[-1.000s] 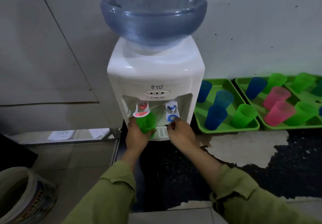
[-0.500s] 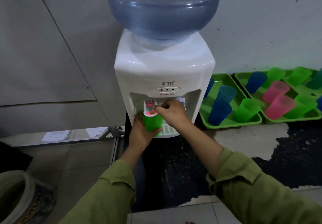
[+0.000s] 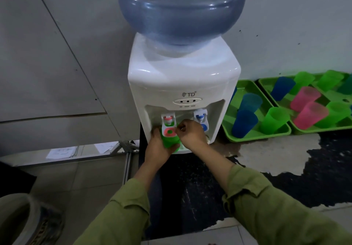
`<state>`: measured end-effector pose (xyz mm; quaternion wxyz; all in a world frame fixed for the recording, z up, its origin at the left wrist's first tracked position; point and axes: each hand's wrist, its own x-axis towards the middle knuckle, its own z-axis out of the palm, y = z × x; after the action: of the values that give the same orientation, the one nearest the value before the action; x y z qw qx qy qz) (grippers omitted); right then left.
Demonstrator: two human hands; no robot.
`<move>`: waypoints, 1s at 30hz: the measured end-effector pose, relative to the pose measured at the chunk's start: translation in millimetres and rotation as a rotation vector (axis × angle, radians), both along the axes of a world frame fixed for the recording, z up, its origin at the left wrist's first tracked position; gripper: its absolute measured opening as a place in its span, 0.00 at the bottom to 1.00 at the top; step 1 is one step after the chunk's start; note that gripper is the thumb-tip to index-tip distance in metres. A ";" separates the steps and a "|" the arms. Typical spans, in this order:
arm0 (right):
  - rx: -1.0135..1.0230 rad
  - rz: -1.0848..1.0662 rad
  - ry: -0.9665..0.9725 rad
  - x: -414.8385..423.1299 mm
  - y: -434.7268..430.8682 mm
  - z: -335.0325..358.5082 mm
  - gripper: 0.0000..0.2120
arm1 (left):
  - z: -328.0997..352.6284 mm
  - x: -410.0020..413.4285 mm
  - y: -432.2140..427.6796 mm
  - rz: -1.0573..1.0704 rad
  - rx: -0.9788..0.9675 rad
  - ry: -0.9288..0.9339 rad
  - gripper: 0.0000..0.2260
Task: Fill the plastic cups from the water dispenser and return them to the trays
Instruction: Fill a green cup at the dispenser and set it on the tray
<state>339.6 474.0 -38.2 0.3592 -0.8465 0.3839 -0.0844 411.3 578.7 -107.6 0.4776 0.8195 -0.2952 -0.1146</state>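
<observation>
The left hand [image 3: 157, 148] gripped the green cup [image 3: 170, 142] from the left, under the red tap [image 3: 168, 128]; the right hand [image 3: 192, 134] pinched that tap's right edge.

The white water dispenser [image 3: 182, 80] is standing against the wall, carrying a big blue bottle [image 3: 181, 10] neck-down on top. A green cup [image 3: 168, 142] is sitting under the red tap [image 3: 168, 128], with the left hand [image 3: 158, 149] gripping its side and the right hand [image 3: 192, 134] pinching the tap's lever. The blue tap [image 3: 201, 119] is hanging just beside it. To the right, two green trays [image 3: 262, 136] [image 3: 312, 131] are lying side by side, the near one holding blue, teal and green cups, the far one adding pink cups [image 3: 304, 96].
</observation>
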 end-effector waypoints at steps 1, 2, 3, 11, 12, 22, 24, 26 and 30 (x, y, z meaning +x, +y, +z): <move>-0.010 -0.001 -0.012 0.7 -0.4 -0.5 0.07 | -0.6 1.2 0.3 -0.002 -0.001 0.006 0.30; -0.018 0.002 -0.033 -0.1 0.1 -1.2 0.08 | -1.3 1.5 0.9 -0.004 -0.001 0.011 0.30; -0.027 0.005 -0.059 -2.4 0.9 -1.9 0.09 | -1.6 1.4 1.7 -0.011 -0.003 0.016 0.30; -0.097 -0.040 -0.186 -37.2 -1.6 -11.7 0.06 | -8.8 -8.7 13.0 -0.029 -0.042 0.029 0.30; -0.102 -0.052 -0.181 -42.1 -3.6 -12.3 0.06 | -9.3 -11.0 14.3 -0.019 -0.037 0.028 0.29; -0.091 -0.049 -0.206 -98.0 -35.2 -22.1 0.04 | -13.4 -49.0 22.5 0.124 0.010 0.060 0.28; -0.102 -0.015 -0.187 -115.9 -49.3 -23.2 0.05 | -16.9 -67.0 19.7 0.171 0.023 0.074 0.29; -0.095 0.009 -0.160 -134.1 -66.1 -22.1 0.06 | -18.4 -86.3 14.7 0.192 0.008 0.083 0.30; -0.164 0.067 -0.131 -163.5 -101.8 -15.6 0.08 | -7.0 -118.4 -2.6 0.215 -0.021 0.072 0.28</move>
<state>176.1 372.2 -53.9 0.3155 -0.8780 0.3230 -0.1588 292.9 576.1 -114.6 0.5060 0.8367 -0.1894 -0.0889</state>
